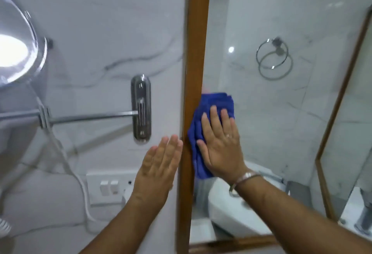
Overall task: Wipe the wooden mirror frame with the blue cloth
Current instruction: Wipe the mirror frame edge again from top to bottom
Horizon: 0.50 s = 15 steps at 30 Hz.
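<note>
Covering the left half of the view: the marble wall is being shown as white tile with grey veining, reaching to the frame's left edge.
Mirror glass: a towel ring, marble tiling and a white basin are being reflected in it, to the right of the upright frame member.
Wooden mirror frame: 1 brown upright is being seen running from top to bottom at centre, and a lower rail is being joined to it at the bottom right.
Round vanity mirror: a bright light is being reflected in it at the far left, and it is being carried on a chrome arm fixed to an oval wall plate.
Right hand: it is being held flat with fingers spread, pressing the cloth against the glass and the frame's inner edge; nothing is being gripped. A ring and a wrist bangle are being worn.
Left hand: it is being held open and empty, fingers straight and together, against the wall just beside the frame's left edge.
Blue cloth: it is being pinned, bunched, under the right palm, overlapping the frame's right edge and the mirror glass.
Switch plate: 2 white switches are being shown on the wall below the left hand.
</note>
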Motion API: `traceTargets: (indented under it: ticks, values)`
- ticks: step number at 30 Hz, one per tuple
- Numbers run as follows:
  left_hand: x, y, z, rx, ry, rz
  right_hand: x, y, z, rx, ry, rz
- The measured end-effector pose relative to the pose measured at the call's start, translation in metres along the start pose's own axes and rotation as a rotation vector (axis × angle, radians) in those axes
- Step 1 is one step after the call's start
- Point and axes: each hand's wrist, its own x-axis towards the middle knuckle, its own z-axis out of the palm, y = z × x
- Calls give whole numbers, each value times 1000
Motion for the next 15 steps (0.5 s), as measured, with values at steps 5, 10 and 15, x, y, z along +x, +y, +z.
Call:
traceTargets:
  ticks: [5,10,15]
  values:
    - [108,-45,-81,4,67,-155,173,45,-72,-53,164,12]
    - [203,-100,-146,-12,104,-220,301,76,-134,-68,238,61]
    - [242,-128,-153,-100,15,-148,341,88,-156,-39,308,-13]
